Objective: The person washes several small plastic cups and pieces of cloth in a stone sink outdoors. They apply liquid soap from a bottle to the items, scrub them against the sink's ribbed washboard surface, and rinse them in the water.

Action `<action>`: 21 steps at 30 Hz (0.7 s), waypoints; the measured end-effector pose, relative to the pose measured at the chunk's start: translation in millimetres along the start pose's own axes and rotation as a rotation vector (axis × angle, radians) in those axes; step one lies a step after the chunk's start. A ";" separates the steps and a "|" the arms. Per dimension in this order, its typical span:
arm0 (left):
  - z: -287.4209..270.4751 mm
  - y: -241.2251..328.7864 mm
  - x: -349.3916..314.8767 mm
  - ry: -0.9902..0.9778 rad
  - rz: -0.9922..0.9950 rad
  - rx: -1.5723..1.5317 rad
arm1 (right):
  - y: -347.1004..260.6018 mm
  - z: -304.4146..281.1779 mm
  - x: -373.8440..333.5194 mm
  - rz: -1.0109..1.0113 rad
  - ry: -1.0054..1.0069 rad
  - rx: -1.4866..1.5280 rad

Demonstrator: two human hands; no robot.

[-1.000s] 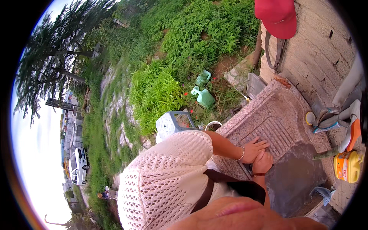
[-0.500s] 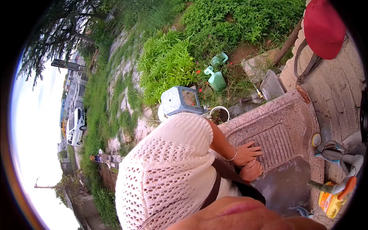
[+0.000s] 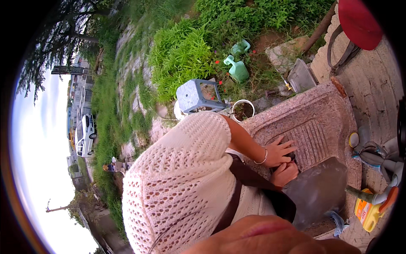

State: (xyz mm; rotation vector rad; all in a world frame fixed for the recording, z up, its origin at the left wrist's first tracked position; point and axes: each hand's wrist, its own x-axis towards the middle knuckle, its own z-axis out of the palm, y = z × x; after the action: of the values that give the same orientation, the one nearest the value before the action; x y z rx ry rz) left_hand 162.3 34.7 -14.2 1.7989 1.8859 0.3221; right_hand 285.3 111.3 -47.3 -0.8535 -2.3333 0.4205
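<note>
A pinkish speckled stone wash basin (image 3: 249,122) has a ridged washboard (image 3: 315,133) moulded into it. On the ridges' near edge lies my left hand (image 3: 280,153), a bracelet at its wrist, its fingers spread and stretched out. Just below it, my right hand (image 3: 284,173) is curled and closed, pressed close to the left. A small dark thing (image 3: 291,156) shows between the two hands; its kind cannot be made out. Greyish water (image 3: 319,186) fills the lower part of the basin beside the right hand. At the water's edge is a bluish cloth (image 3: 338,223).
Right of the basin stand a yellow container (image 3: 368,213), a grey pipe (image 3: 391,184) and a round yellow-rimmed lid (image 3: 353,140). Beyond it are a grey stool (image 3: 196,95), a white pot (image 3: 243,111), green jugs (image 3: 239,71) and a grey bin (image 3: 301,76). A red cap (image 3: 361,23) hangs upper right.
Both hands have shifted slightly right and up along the washboard. The dark thing between them shows more plainly. The whole view has tilted a little.
</note>
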 end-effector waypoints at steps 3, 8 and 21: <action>10.9 -13.6 33.1 0.167 0.053 0.097 | 6.0 6.4 12.5 0.073 -0.175 -0.123; -27.9 -40.1 148.9 0.245 -0.231 0.171 | 69.0 46.0 113.5 0.183 0.029 -0.242; -14.9 -26.8 76.6 0.087 0.106 0.286 | 29.7 17.6 53.7 0.145 -0.117 -0.175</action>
State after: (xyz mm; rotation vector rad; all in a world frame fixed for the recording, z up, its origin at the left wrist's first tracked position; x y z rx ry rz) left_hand 132.2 109.8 -30.2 2.1087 1.9814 0.1759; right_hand 255.5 167.6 -51.4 -1.1128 -2.4516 0.3380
